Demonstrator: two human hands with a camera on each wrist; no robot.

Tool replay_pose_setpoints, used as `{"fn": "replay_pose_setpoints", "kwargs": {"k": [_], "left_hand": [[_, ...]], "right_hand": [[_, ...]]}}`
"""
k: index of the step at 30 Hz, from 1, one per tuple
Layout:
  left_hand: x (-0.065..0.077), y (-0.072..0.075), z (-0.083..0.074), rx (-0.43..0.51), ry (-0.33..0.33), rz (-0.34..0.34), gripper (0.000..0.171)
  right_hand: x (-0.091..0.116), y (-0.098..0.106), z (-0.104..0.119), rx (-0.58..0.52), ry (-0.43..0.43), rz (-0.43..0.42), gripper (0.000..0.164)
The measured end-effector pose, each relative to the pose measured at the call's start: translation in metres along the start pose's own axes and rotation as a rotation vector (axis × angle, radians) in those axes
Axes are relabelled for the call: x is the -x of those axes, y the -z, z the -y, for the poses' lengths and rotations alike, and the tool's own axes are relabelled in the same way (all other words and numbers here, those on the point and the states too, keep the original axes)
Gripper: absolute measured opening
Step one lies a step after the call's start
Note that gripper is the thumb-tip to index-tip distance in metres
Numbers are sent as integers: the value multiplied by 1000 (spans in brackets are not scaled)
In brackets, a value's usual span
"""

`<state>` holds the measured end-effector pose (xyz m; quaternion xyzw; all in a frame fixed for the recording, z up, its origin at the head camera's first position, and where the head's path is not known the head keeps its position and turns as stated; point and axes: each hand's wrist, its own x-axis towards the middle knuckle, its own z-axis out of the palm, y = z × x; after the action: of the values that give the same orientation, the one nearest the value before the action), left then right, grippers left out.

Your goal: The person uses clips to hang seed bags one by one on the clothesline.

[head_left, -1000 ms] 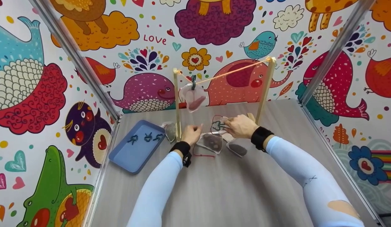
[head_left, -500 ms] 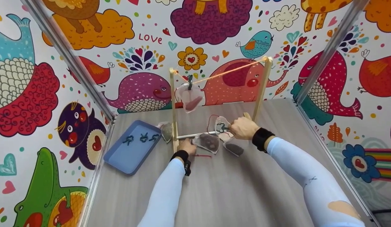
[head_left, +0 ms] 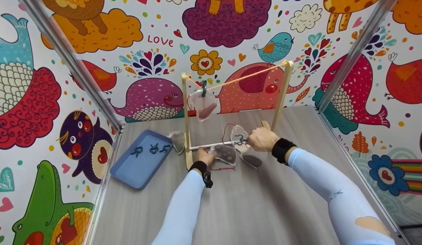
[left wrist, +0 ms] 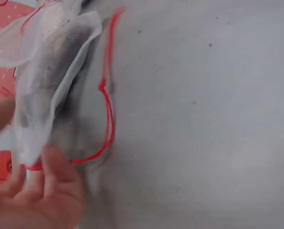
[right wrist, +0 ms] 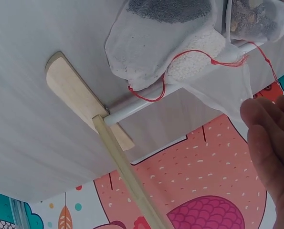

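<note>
My left hand (head_left: 207, 156) grips the near edge of a white mesh bag with dark contents (head_left: 226, 153) that lies on the table by the rack's base. In the left wrist view its fingers (left wrist: 51, 186) hold the lower corner of that bag (left wrist: 46, 81), and the red drawstring (left wrist: 107, 114) trails over the table. My right hand (head_left: 252, 139) pinches a dark green clip (head_left: 239, 137) that sits on a second, paler mesh bag (head_left: 238, 131), raised just above the rack's lower rod (head_left: 205, 146). Only the right hand's fingers (right wrist: 270, 138) show in the right wrist view.
A wooden rack (head_left: 281, 98) carries an orange string (head_left: 245, 77), from which a clipped mesh bag (head_left: 204, 105) hangs. A blue tray (head_left: 129, 173) at the left holds three green clips (head_left: 151, 149). More mesh bags (head_left: 251, 160) lie by the rack's foot (right wrist: 79, 95). Patterned walls enclose the table.
My left hand dropped from beside the rack's left post to the dark-filled bag and took hold of it. The right hand stayed put with the clip and pale bag.
</note>
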<state>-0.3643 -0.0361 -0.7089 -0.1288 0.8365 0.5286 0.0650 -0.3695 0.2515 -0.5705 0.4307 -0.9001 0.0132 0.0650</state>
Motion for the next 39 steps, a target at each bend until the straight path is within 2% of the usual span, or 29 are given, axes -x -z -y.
{"fn": "replay_pose_setpoints", "kwargs": {"k": [3, 5, 6, 8, 10, 13, 14, 16, 18, 21, 22, 24, 26, 28, 30, 32, 34, 36, 39], "left_hand": [[-20, -9, 14, -112, -56, -13, 38], [-31, -14, 17, -223, -164, -2, 29], [-38, -18, 19, -285, -255, -2, 28], [-23, -9, -9, -430, -360, 19, 26], [1, 5, -45, -591, -486, 43, 23], [53, 36, -117, -837, -673, 66, 17], [62, 42, -131, -903, -758, 42, 17], [74, 52, -155, -1023, -940, -58, 13], [81, 63, -177, -1083, -1089, -182, 9], [86, 82, -211, -1084, -1230, -355, 13], [86, 88, -223, -1071, -1258, -402, 15], [86, 102, -246, -1032, -1281, -461, 21], [83, 112, -266, -997, -1264, -504, 23], [78, 122, -283, -997, -1188, -501, 24], [72, 129, -295, -1003, -1083, -463, 24], [65, 134, -300, -1017, -984, -419, 25], [58, 138, -300, -1023, -919, -379, 26], [53, 142, -298, -1023, -891, -353, 27], [49, 144, -292, -1017, -901, -337, 31]], "right_hand": [[-1, 1, 0, -12, -27, 12, 28], [-2, 1, 0, -25, -57, 26, 29], [-2, 1, 0, -35, -70, 37, 30], [-4, -1, 1, -63, -89, 55, 30], [-7, -2, 2, -93, -105, 78, 30], [-9, -4, 2, -119, -136, 112, 32], [-9, -4, 3, -126, -151, 128, 33], [-8, -6, 3, -121, -169, 143, 34], [-7, -7, 2, -125, -178, 171, 36], [-7, -7, 2, -127, -174, 198, 36], [-8, -6, 2, -138, -173, 211, 37], [-11, -4, 4, -148, -161, 216, 36], [-13, 1, 7, -163, -144, 198, 35], [-19, 8, 9, -173, -136, 195, 36], [-27, 19, 13, -179, -156, 200, 36], [-35, 34, 16, -180, -188, 199, 35], [-44, 56, 20, -176, -208, 182, 32], [-53, 86, 24, -163, -245, 161, 27], [-63, 138, 30, -127, -305, 138, 16]]}}
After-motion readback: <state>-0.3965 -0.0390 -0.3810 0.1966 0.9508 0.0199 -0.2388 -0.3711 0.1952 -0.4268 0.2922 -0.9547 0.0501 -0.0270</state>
